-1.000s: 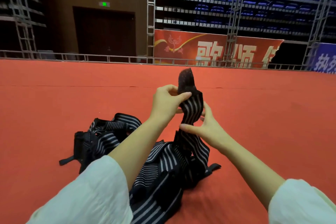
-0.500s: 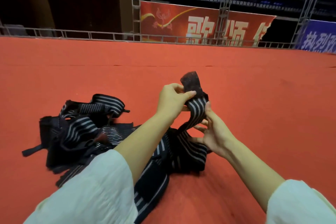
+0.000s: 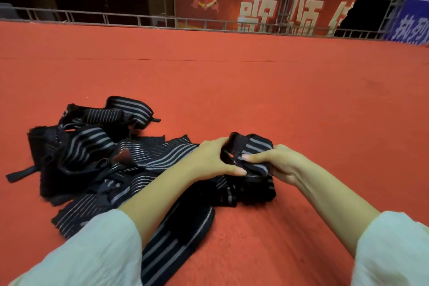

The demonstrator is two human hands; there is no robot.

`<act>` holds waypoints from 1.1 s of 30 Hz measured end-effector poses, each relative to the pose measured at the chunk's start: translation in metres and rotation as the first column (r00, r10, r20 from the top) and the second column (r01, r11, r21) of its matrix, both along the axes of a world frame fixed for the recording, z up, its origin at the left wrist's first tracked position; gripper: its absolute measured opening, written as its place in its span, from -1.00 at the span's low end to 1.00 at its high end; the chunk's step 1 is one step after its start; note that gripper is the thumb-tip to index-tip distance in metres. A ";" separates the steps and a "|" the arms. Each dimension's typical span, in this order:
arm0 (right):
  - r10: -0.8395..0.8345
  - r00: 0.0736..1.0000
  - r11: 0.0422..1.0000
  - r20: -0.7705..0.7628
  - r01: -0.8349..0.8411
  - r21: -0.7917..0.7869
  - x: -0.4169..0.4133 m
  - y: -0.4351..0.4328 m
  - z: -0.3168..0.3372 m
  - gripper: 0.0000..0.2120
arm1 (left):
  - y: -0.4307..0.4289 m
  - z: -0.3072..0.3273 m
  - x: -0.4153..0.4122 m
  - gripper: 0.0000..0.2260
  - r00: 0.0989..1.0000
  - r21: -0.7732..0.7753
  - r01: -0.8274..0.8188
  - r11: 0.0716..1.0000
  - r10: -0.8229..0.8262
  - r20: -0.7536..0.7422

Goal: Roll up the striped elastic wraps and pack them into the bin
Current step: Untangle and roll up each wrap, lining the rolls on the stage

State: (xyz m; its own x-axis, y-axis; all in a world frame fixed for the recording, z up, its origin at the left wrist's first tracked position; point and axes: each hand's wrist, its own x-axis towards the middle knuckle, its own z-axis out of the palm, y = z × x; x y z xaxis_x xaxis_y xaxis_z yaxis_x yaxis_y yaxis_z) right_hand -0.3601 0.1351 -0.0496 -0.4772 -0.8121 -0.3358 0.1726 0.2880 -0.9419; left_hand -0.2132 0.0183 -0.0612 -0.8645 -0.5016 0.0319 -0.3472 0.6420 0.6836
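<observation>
A black elastic wrap with grey stripes point(image 3: 255, 146) is bunched low over the red carpet between both hands. My left hand point(image 3: 211, 160) grips its left side, thumb stretched along the front. My right hand point(image 3: 278, 161) holds the right side, fingers curled over the folded end. The wrap's tail runs down toward me under my left forearm. A tangled pile of more striped wraps point(image 3: 92, 146) lies on the carpet to the left. No bin is in view.
The red carpet point(image 3: 301, 100) stretches wide ahead and to the right. A metal railing point(image 3: 209, 23) borders its far edge, with red and blue banners and scaffold trusses behind it.
Both hands have come down from chest height to just above the carpet, and the wrap's upright end is now folded over between them. The view has tilted downward.
</observation>
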 end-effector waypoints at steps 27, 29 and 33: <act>0.021 0.957 0.980 -0.288 0.037 0.196 -0.032 0.008 0.012 -0.85 | -0.012 -0.016 -0.020 -0.45 0.925 -0.164 -0.368 0.915 0.379 0.040; 0.035 0.959 0.978 -0.281 0.024 0.206 -0.034 0.009 0.013 -0.85 | -0.011 -0.014 -0.018 -0.42 0.930 -0.147 -0.359 0.922 0.367 0.032; 0.047 0.960 0.973 -0.277 0.019 0.232 -0.040 0.010 0.012 -0.77 | -0.011 -0.012 -0.016 -0.39 0.935 -0.126 -0.351 0.928 0.355 0.014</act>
State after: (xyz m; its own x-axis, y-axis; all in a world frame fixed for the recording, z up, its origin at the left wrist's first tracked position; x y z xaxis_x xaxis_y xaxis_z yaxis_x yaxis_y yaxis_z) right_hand -0.4003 0.1448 -0.0377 -0.5673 -0.7360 -0.3694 -0.0926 0.5028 -0.8594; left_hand -0.2288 0.0073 -0.0735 -0.6340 -0.7689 0.0831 -0.5889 0.5496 0.5926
